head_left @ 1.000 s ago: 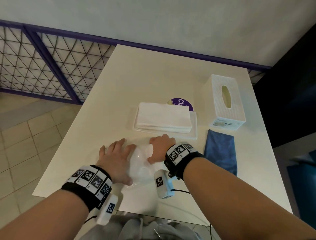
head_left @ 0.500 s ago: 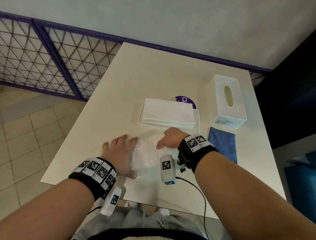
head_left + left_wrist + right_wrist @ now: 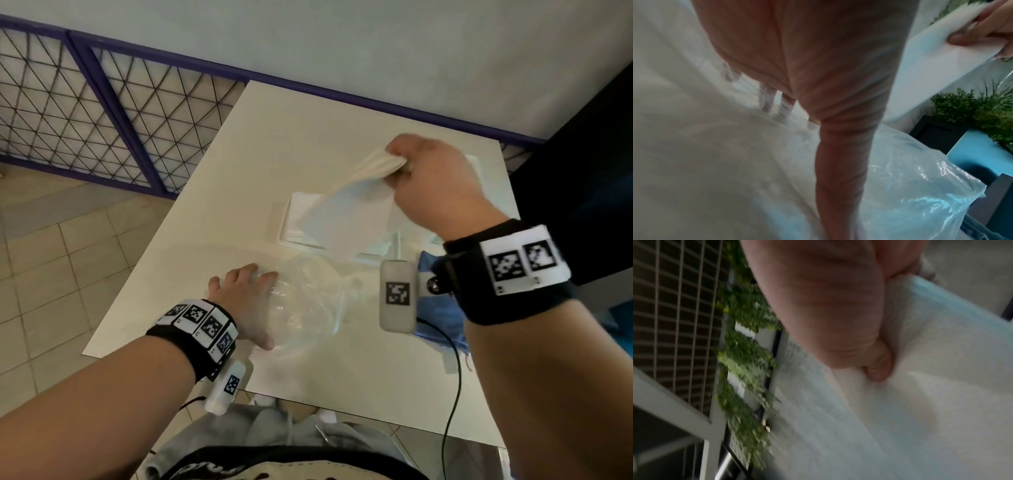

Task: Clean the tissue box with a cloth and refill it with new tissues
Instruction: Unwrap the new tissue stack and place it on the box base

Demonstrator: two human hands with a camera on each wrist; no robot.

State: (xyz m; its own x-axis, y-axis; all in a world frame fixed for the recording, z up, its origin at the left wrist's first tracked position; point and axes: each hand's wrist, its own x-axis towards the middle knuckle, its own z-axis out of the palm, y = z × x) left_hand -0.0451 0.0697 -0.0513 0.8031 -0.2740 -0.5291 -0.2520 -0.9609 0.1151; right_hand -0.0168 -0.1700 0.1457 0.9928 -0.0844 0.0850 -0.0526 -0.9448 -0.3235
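My right hand (image 3: 431, 185) is raised over the far side of the table and grips one end of a stack of white tissues (image 3: 356, 209). The tissues hang slanted down to the flat white base (image 3: 289, 226) they lay on. The right wrist view shows my fingers curled into the tissues (image 3: 910, 394). My left hand (image 3: 245, 294) lies flat, fingers straight, on a crumpled clear plastic wrapper (image 3: 308, 305) near the table's front. Only a sliver of the white tissue box (image 3: 476, 168) shows behind my right hand. The blue cloth (image 3: 436, 311) lies under my right wrist, partly hidden.
The white table (image 3: 260, 147) ends at a wall with a purple rail (image 3: 342, 90) behind it. A mesh fence (image 3: 85, 113) and tiled floor lie to the left. Green plants (image 3: 972, 110) and a blue block (image 3: 970, 154) stand beyond the right edge.
My right hand left the plastic wrapper, took hold of the tissue stack and lifted its end up and to the right. My left hand stayed flat on the wrapper.
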